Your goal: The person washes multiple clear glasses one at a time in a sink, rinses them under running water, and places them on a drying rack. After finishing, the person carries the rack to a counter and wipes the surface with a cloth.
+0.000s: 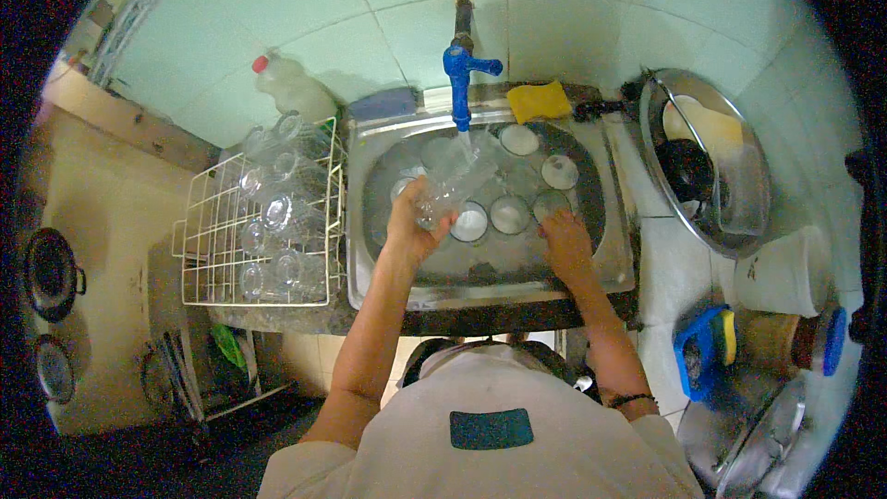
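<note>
Below the running blue tap [461, 83], my left hand [416, 222] holds a clear drinking glass [454, 180], tilted, with water falling on or beside it. My right hand [567, 239] has its fingers on the rim of another glass [551, 206] at the right of the steel sink [485, 298]; whether they are closed around it is hard to tell. Several more glasses stand in the sink, among them one [469, 222] near my left fingers, one [509, 215] between my hands and one [559, 172] farther back.
Left of the sink, a white wire rack [256, 303] holds several clear glasses. A yellow cloth or sponge [539, 102] and a grey-blue block [382, 104] lie along the back edge. A plastic bottle with a red cap [294, 86] stands behind the rack. A metal basin [651, 173] sits at the right.
</note>
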A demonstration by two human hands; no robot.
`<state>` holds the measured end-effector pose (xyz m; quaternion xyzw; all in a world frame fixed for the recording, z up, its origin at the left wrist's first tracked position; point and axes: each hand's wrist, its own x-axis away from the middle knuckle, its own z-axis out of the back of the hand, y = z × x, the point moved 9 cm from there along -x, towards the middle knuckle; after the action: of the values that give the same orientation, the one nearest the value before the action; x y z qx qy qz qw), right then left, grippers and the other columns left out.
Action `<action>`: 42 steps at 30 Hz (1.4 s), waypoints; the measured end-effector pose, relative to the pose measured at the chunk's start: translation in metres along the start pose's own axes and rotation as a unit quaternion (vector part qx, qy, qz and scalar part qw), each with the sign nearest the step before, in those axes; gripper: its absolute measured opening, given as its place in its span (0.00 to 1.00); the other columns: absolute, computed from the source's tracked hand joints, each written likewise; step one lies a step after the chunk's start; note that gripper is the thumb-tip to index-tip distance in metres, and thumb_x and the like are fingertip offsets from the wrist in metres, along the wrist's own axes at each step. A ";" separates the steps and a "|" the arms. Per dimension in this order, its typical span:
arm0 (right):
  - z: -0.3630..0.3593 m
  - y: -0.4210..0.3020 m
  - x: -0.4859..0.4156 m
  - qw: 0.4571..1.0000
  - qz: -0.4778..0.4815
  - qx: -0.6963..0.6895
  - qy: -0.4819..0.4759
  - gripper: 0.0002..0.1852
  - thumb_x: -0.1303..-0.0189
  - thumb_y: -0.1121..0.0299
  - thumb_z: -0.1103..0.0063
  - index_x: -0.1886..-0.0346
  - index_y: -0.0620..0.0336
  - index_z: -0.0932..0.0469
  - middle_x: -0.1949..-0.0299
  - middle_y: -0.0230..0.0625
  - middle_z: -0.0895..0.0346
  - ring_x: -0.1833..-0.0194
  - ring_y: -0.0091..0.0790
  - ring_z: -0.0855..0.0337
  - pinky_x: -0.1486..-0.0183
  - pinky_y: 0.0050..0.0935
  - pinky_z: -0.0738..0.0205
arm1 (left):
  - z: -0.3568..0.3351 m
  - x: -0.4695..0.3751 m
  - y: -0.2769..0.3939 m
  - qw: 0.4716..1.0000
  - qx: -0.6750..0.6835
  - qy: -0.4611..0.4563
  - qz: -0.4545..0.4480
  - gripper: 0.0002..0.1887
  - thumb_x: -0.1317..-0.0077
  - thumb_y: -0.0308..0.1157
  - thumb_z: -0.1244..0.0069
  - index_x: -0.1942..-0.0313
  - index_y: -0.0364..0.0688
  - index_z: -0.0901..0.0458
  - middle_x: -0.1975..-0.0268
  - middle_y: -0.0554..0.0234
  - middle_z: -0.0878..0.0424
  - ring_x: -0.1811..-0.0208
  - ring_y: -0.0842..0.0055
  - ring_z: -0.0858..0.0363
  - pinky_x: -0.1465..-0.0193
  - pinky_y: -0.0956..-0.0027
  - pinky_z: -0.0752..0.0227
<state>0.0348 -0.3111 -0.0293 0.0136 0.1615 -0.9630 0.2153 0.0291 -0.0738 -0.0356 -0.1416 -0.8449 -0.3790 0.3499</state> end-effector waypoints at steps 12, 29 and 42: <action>0.087 -0.024 -0.026 0.973 0.045 -0.223 0.034 0.06 0.48 0.73 0.42 0.77 0.63 0.26 0.78 0.41 0.23 0.73 0.44 0.23 0.65 0.37 0.29 | -0.020 0.047 0.102 0.834 -0.431 0.157 -0.307 0.18 0.45 0.44 0.39 0.59 0.43 0.21 0.66 0.60 0.17 0.69 0.69 0.19 0.69 0.67 0.27; -0.026 -0.072 -0.132 0.663 -0.163 -0.722 -0.112 0.05 0.46 0.71 0.40 0.75 0.59 0.26 0.76 0.26 0.29 0.76 0.19 0.31 0.75 0.21 0.38 | 0.012 0.223 0.327 0.476 -0.548 0.436 -0.531 0.21 0.53 0.47 0.38 0.63 0.43 0.18 0.69 0.44 0.17 0.66 0.57 0.16 0.63 0.60 0.25; 0.045 -0.089 -0.121 0.876 -0.069 -0.474 0.065 0.08 0.44 0.67 0.40 0.73 0.62 0.23 0.78 0.31 0.25 0.75 0.27 0.26 0.67 0.29 0.31 | 0.150 0.099 0.390 0.412 -0.703 0.441 -0.376 0.27 0.53 0.49 0.40 0.55 0.43 0.21 0.58 0.44 0.18 0.53 0.53 0.20 0.51 0.54 0.27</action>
<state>0.1095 -0.1998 0.0523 -0.0386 0.6125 -0.7806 0.1184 0.0826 0.2972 0.1746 0.1807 0.0194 -0.9443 0.2742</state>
